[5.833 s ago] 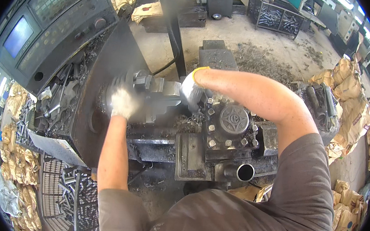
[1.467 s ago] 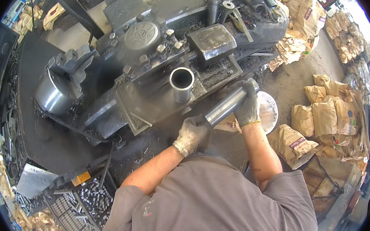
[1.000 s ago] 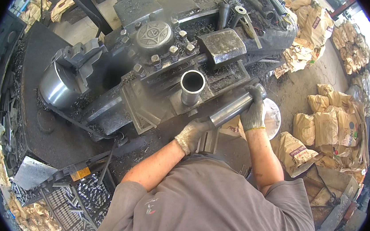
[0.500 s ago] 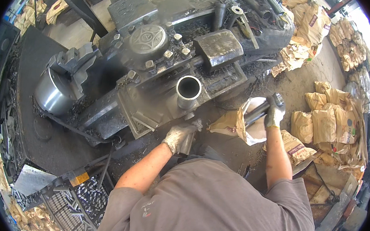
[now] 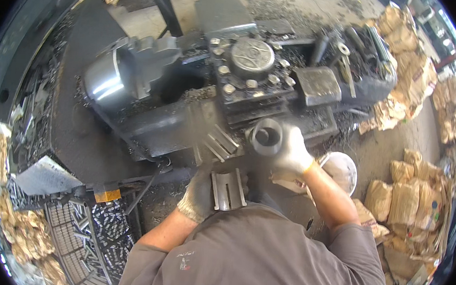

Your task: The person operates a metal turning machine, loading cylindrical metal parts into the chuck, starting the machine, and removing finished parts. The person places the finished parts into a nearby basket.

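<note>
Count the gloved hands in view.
2: left hand by the ribbed metal block at the lathe's front; right hand gripping the short metal tube.

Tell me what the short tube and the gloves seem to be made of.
Short tube under the right hand: looks like bare steel, dull grey, thick-walled, faint sheen at the rim. Gloves on the right hand and left hand: apparently knitted fabric, off-white and grimy, matte with soft folds; motion blur hides the weave.

Machine workshop: metal lathe [image 5: 188, 100], swarf, concrete floor [image 5: 307, 2].
</note>
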### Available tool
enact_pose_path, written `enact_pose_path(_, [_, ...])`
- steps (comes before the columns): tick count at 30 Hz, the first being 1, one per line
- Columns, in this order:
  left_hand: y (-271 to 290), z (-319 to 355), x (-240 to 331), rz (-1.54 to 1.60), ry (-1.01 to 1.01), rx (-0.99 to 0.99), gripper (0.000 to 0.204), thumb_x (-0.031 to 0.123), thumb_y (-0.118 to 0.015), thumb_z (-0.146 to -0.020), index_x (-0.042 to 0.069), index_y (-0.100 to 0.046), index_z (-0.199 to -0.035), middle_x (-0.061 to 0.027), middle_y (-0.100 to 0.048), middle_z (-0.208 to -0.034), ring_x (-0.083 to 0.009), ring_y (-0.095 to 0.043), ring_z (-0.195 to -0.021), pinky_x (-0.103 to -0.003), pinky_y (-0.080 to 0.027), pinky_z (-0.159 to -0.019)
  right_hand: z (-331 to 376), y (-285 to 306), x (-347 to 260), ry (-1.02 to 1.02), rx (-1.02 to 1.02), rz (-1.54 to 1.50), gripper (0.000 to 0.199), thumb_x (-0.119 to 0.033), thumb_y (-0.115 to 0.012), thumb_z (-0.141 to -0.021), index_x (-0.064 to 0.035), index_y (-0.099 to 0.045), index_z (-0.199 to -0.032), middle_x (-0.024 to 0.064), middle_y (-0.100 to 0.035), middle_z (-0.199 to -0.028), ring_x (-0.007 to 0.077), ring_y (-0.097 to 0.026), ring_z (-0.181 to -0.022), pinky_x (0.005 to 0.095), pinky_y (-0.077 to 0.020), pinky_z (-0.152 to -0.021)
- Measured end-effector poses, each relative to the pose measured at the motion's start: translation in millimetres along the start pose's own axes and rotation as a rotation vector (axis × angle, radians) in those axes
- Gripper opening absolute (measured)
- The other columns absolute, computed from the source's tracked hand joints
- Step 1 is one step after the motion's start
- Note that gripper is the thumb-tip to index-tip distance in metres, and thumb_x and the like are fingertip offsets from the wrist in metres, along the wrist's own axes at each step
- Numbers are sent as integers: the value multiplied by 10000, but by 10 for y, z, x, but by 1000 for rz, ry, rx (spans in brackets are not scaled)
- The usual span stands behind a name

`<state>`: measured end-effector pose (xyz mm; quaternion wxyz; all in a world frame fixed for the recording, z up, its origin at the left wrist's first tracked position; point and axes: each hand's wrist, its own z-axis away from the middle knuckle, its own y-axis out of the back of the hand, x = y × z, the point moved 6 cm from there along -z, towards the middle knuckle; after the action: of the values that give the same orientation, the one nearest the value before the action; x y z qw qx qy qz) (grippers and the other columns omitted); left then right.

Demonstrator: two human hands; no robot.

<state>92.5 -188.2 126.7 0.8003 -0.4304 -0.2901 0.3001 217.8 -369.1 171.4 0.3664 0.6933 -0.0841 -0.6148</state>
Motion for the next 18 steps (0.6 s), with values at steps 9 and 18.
enact_pose_path(9, [954, 239, 780, -138, -487, 248, 529, 499, -604, -1083, 7, -658, -1266, -153, -746, -1036, -325, -760, -866, -499, -660, -786, -249, -1453, 24, 112, -138, 511, 433, -208, -752, -845, -24, -619, -1213, 262, -698, -1084, 416, -748, -902, 532, -601, -711])
enact_pose_path(18, [1156, 101, 1409, -87, -842, 207, 650, 663, -445, -1108, 107, -633, -1387, -144, -690, -1287, -316, -674, -1208, -489, -548, -1070, -676, -1175, -625, -74, -406, -171, 584, -467, -863, -871, 10, -761, -1193, 181, -786, -1032, 298, -754, -864, 421, -606, -816])
